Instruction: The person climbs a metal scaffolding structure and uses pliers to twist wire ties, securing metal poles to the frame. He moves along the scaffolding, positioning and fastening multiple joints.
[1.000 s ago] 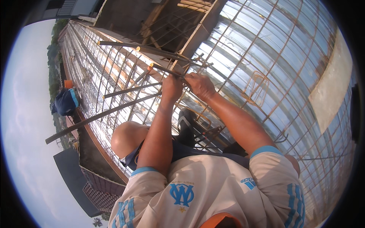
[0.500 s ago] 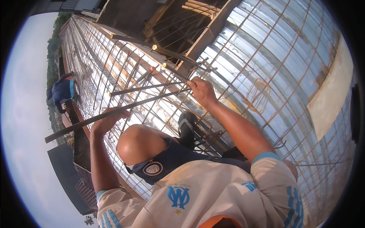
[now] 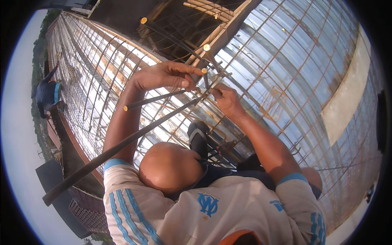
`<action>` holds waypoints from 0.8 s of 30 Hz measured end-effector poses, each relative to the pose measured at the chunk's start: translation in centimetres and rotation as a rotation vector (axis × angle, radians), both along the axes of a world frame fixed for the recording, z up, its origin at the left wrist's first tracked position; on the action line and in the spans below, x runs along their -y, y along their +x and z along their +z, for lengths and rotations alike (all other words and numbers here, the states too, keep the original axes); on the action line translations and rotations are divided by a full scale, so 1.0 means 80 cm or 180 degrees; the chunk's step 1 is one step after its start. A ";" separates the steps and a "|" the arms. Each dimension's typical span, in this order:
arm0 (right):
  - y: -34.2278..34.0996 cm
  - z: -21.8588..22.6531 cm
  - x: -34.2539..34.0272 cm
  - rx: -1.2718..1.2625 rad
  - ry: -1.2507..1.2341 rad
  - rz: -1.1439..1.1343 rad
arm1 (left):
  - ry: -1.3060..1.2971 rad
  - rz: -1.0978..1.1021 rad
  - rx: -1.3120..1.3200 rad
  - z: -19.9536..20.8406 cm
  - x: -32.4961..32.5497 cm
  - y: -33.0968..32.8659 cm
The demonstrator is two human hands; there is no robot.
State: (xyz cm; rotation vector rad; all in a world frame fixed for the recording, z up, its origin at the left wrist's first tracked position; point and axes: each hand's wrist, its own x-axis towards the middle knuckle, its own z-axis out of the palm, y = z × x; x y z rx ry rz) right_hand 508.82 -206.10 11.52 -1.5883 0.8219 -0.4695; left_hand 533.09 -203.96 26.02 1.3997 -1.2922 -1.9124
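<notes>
My left hand (image 3: 169, 76) reaches over the steel bars with its fingers apart and stretched toward the upright end of a rebar (image 3: 204, 73). Close by on the right, the fingers of my right hand (image 3: 228, 99) are pressed together at the spot where several bars meet. Whatever is between them is too small to make out. A long rebar (image 3: 122, 145) slants from this joint down to the lower left, passing over my left forearm. Between that bar and my left hand lies a shorter rebar (image 3: 153, 101) with a yellowish cut end.
Below is a mesh of thin bars (image 3: 261, 77) over shiny corrugated metal sheets (image 3: 314, 53). A boarded opening (image 3: 222, 34) lies at the far side, with another thick bar (image 3: 171, 36) jutting over it. A pale board (image 3: 349, 90) rests at right. Another person (image 3: 48, 94) works far left.
My left hand has moved from beside the long bar up and right to the joint. My right hand stays near the joint. The view has shifted slightly.
</notes>
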 end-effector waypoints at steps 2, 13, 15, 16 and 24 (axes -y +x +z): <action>-0.007 -0.003 0.009 0.0038 -0.0078 0.0117 | -0.0059 -0.0346 -0.0135 -0.002 0.018 -0.020; 0.008 0.002 -0.003 -0.0596 0.0278 -0.0255 | -0.0800 -0.0510 0.0599 0.011 0.014 -0.030; 0.010 0.003 -0.007 -0.0473 0.0252 -0.0374 | -0.0902 -0.0432 0.0607 0.008 0.011 -0.028; 0.011 0.002 -0.007 -0.0507 0.0180 -0.0343 | -0.0895 -0.0398 0.0604 0.009 0.008 -0.027; 0.013 -0.014 -0.018 -0.0274 0.0580 -0.0540 | -0.0797 -0.0420 0.0277 0.008 0.004 -0.024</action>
